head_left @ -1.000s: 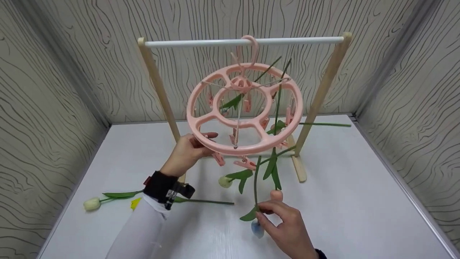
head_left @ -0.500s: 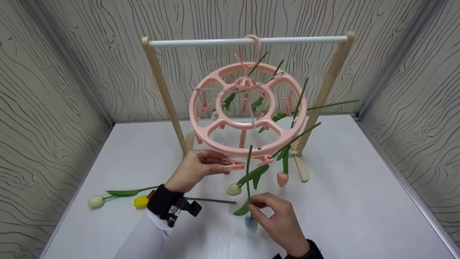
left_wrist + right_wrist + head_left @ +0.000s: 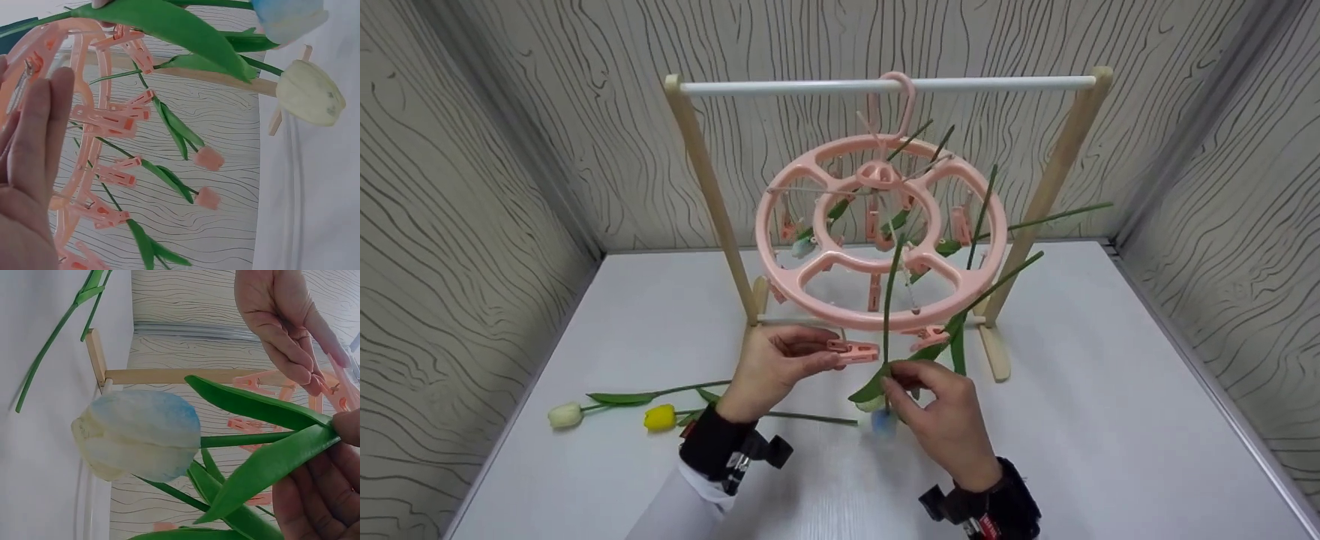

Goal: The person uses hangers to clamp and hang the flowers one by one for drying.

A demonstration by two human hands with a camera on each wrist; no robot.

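My left hand [image 3: 784, 367] pinches a pink clothespin [image 3: 855, 352] hanging under the front of a round pink clip hanger [image 3: 847, 319]. To its right, my right hand [image 3: 941, 409] holds a blue-and-white artificial tulip [image 3: 140, 433] by its stem and leaves, bloom downward. The stem rises in front of the hanger's rim, beside that clothespin. Behind it, a cream tulip [image 3: 311, 93] hangs close by, mostly covered by the right hand in the head view. Farther back, pink tulips [image 3: 208, 159] hang bloom down from other clothespins.
The hanger hooks over the white bar [image 3: 795, 88] of a wooden rack [image 3: 701, 172]. A white tulip [image 3: 565, 415] and a yellow tulip [image 3: 660, 417] lie on the table at the left. Several stems jut out on the hanger's right side.
My left hand has gone from the hanger's rim down to a clothespin and now pinches it. The right hand has raised the blue tulip toward that clothespin. The hanger has turned and swung.
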